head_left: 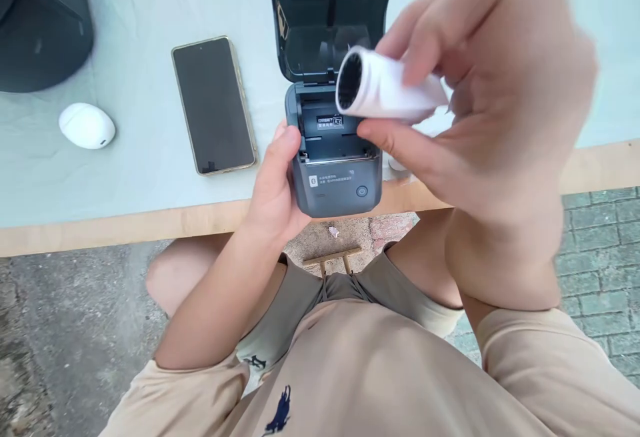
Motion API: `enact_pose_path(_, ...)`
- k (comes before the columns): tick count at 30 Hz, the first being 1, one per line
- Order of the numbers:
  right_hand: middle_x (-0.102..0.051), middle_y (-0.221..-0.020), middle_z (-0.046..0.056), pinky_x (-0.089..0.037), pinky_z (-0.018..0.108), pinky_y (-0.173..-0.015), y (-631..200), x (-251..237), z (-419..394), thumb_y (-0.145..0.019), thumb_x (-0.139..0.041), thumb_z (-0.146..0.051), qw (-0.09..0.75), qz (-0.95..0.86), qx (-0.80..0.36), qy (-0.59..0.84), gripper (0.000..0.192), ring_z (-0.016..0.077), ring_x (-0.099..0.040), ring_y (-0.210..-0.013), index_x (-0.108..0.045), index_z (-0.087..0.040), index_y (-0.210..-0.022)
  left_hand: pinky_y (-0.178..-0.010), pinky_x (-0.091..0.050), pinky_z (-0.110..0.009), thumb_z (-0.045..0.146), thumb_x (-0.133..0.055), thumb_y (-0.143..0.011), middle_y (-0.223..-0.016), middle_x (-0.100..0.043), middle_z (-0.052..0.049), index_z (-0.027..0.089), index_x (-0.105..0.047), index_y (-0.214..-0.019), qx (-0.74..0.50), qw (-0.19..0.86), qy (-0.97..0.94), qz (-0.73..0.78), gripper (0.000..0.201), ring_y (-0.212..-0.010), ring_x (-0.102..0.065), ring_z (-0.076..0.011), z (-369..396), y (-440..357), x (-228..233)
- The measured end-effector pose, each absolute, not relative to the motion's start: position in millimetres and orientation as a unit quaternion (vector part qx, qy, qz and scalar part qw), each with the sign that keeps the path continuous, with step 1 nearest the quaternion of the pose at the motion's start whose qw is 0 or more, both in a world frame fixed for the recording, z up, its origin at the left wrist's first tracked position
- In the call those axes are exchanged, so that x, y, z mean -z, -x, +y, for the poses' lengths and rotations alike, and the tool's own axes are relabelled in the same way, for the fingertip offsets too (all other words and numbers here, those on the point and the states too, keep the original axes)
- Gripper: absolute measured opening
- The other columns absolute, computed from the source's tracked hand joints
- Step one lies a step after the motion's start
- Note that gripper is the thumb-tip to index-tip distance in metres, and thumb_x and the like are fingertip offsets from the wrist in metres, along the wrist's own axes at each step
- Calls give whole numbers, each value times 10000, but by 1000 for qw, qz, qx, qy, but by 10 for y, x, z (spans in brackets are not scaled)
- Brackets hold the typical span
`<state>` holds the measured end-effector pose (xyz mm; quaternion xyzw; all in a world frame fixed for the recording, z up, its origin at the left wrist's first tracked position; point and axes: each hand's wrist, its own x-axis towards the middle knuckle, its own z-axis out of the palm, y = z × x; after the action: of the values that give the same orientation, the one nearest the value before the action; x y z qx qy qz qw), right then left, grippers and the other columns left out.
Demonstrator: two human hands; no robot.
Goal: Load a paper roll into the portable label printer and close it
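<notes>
A small dark grey label printer (pixel 334 180) sits at the table's front edge with its lid (pixel 333 3) swung up and its paper bay empty. My left hand (pixel 275 183) grips the printer's left side. My right hand (pixel 480 90) holds a white paper roll (pixel 380 90) between thumb and fingers, just above and to the right of the open bay. The roll's dark hollow core faces left. The hand is blurred and hides the roll's right end.
A smartphone (pixel 214 105) lies face up, screen dark, left of the printer. Further left are a white oval earbud case (pixel 87 125) and a black cap (pixel 43 23). The table (pixel 125 220) has a wooden front edge. Below are my knees and paved ground.
</notes>
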<state>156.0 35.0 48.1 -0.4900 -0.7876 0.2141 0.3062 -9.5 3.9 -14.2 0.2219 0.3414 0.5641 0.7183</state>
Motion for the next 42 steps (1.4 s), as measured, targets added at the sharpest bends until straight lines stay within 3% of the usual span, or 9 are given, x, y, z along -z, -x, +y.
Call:
enact_pose_path(5, -627, -969, -22, -475, 321, -779, -1445, -446, 367, -754, -574, -39, 300, -840, -144, 428, 239, 171, -588, -950, -447, -232, -818, -998, -531, -375, 387, -586, -889, -1038, -714, -53, 236, -594, -1057, -566, 738, -192, 314, 226, -1238, -616, -263, 18, 133, 188)
enact_pose_path(8, -623, -959, -4, -451, 273, -682, -1384, -388, 390, -746, -532, 1, 324, -848, -159, 388, 246, 145, -587, -909, -428, -214, -806, -1007, -535, -387, 359, -503, -937, -992, -692, -45, 218, -572, -1094, -559, 741, -192, 319, 222, -1207, -633, -245, 15, 126, 158)
enact_pose_path(12, -608, -980, 20, -408, 264, -601, -1335, -387, 396, -788, -498, -30, 296, -860, -168, 382, 191, 150, -599, -939, -441, -210, -816, -1030, -527, -348, 435, -454, -963, -975, -666, -29, 214, -603, -990, -561, 737, -224, 305, 268, -1176, -629, -211, 26, 110, 145)
enact_pose_path(15, -617, -995, 33, -425, 269, -629, -1379, -415, 382, -811, -552, -84, 291, -854, -171, 395, 151, 161, -606, -944, -465, -207, -803, -973, -543, -293, 407, -585, -916, -939, -678, -3, 242, -626, -985, -545, 729, -234, 341, 183, -1120, -646, -186, 34, 126, 191)
enact_pose_path(18, -630, -987, 36, -442, 273, -654, -1476, -439, 371, -854, -540, -128, 262, -871, -180, 374, 76, 156, -624, -915, -507, -191, -827, -885, -564, -281, 430, -675, -863, -928, -694, -5, 250, -633, -1032, -521, 734, -236, 365, 251, -1111, -657, -204, 29, 151, 232)
enact_pose_path(23, -657, -1014, 45, -432, 274, -677, -1569, -500, 333, -823, -582, -59, 267, -873, -156, 378, 128, 149, -620, -889, -573, -149, -914, -992, -542, -334, 475, -752, -800, -1108, -708, -21, 261, -612, -1103, -540, 728, -250, 341, 397, -1285, -575, -261, 3, 134, 225)
enact_pose_path(28, -666, -947, 9, -401, 268, -638, -1528, -548, 279, -893, -564, -138, 231, -857, -105, 449, 127, 132, -614, -813, -602, -174, -1009, -1022, -547, -341, 403, -720, -850, -1107, -699, -9, 259, -572, -1148, -558, 728, -243, 315, 363, -1321, -564, -244, -29, 95, 193)
enact_pose_path(34, -734, -1032, -32, -485, 268, -661, -1457, -502, 284, -872, -544, -63, 263, -857, -101, 431, 179, 141, -702, -901, -636, -218, -877, -955, -569, -341, 472, -707, -841, -1131, -705, -27, 274, -589, -1121, -556, 737, -203, 327, 363, -1250, -616, -258, -57, 121, 180)
enact_pose_path(42, -699, -826, 1, -495, 368, -743, -1369, -406, 321, -883, -584, -201, 226, -873, -10, 432, 68, 218, -666, -851, -639, -231, -858, -1057, -522, -364, 383, -664, -892, -1047, -679, -10, 263, -562, -1086, -573, 739, -204, 290, 251, -1257, -611, -230, -62, 123, 140)
